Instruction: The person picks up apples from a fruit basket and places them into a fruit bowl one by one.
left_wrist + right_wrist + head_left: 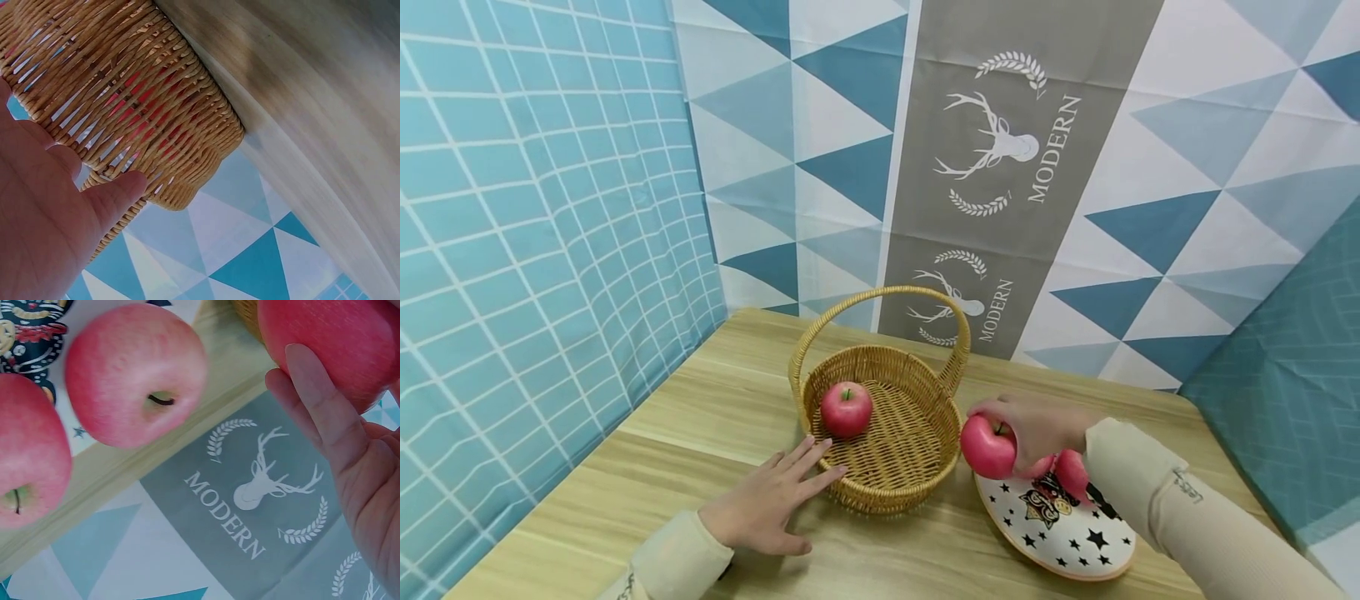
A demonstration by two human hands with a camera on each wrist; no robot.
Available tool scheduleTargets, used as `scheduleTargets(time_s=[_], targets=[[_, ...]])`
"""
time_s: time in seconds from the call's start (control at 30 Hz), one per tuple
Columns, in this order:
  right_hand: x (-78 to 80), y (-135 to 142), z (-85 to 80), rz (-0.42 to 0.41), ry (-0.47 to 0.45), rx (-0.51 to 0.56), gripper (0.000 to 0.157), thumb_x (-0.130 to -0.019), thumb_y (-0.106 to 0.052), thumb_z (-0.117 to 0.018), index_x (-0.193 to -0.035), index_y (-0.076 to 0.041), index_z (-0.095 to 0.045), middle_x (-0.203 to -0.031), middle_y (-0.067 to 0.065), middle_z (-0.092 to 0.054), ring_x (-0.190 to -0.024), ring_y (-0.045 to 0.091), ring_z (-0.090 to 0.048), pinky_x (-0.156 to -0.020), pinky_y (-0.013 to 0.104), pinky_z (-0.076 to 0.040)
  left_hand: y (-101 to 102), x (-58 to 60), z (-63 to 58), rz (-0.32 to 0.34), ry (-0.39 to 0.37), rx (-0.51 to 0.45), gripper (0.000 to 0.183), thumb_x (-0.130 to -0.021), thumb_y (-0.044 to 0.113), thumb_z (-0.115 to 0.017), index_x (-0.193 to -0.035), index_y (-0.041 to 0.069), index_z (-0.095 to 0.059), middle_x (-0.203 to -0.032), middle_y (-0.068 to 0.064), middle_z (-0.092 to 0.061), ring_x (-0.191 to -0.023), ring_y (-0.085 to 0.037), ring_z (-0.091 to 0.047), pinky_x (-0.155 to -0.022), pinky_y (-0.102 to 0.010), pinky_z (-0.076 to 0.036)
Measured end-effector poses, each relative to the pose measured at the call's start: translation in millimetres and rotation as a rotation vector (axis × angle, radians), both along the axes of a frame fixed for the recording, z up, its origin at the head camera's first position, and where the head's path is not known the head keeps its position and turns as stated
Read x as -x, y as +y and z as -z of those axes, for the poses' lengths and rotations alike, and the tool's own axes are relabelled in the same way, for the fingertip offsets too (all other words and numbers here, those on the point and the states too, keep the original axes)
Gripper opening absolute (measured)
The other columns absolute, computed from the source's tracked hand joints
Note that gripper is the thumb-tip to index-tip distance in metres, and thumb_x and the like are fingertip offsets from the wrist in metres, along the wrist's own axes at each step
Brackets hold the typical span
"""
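A red apple (pixel 987 447) is gripped by my right hand (pixel 1048 425), between the wicker basket and the plate. In the right wrist view the fingers (pixel 322 394) lie against the side of this apple. My left hand (pixel 771 504) spreads its straight fingers over the near left rim of the basket (pixel 880 500); the left wrist view has the thumb (pixel 122 194) along the woven wall. Inside the basket, at its left, sits one apple (pixel 846 410). Two more apples, one at the right (pixel 1072 473), rest on the star-patterned plate (pixel 1045 542), partly hidden by my right hand and sleeve.
The basket's tall arched handle (pixel 887 292) rises over it. Behind the wooden table (pixel 700 417) stands a triangle-patterned cloth backdrop (pixel 842 167) with deer prints. A blue grid-patterned sheet (pixel 550 208) borders the left side, and a teal panel (pixel 1285 375) the right.
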State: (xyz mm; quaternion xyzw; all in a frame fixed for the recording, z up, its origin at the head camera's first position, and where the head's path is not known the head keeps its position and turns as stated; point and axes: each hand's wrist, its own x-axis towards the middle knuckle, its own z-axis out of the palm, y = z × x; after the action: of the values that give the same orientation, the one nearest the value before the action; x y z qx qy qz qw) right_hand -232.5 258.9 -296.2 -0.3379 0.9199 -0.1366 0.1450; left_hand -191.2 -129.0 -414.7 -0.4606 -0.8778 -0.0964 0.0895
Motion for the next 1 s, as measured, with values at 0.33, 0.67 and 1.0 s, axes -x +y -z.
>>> scheduleTargets(time_s=[0.33,0.67,1.0], targets=[[-9.6,13.8,10.6,0.009,-0.038,0.004,0.078,-0.055,-0.004,-0.083,-0.126,-0.013,-0.051,-0.111,0.002,-0.052,-0.098,0.020,-0.051,-0.077,0.039,-0.047,-0.5,1.3,0.4,-0.004,-0.027,-0.014,0.091,-0.069,0.043,-0.076,-0.146,0.013,-0.038,-0.148,-0.028,-0.030,-0.132,-0.050,-0.032,-0.086,-0.066,-0.041],[-23.4,42.5,21.4,-0.007,-0.064,0.032,0.078,-0.054,-0.003,-0.081,-0.124,-0.013,-0.049,-0.117,0.004,-0.049,-0.104,0.025,-0.047,-0.074,0.033,-0.049,0.9,3.1,3.0,0.012,0.022,-0.024,0.093,-0.066,0.046,-0.076,-0.146,0.013,-0.039,-0.147,-0.027,-0.033,-0.131,-0.049,-0.033,-0.084,-0.065,-0.043],[-32.0,64.1,39.9,-0.008,-0.032,0.073,0.075,-0.059,-0.013,-0.084,-0.125,-0.014,-0.048,-0.113,-0.001,-0.053,-0.102,0.025,-0.049,-0.069,0.028,-0.049,1.4,3.8,3.3,-0.005,-0.016,-0.024,0.093,-0.066,0.045,-0.076,-0.146,0.012,-0.040,-0.148,-0.028,-0.031,-0.132,-0.050,-0.031,-0.087,-0.066,-0.040]])
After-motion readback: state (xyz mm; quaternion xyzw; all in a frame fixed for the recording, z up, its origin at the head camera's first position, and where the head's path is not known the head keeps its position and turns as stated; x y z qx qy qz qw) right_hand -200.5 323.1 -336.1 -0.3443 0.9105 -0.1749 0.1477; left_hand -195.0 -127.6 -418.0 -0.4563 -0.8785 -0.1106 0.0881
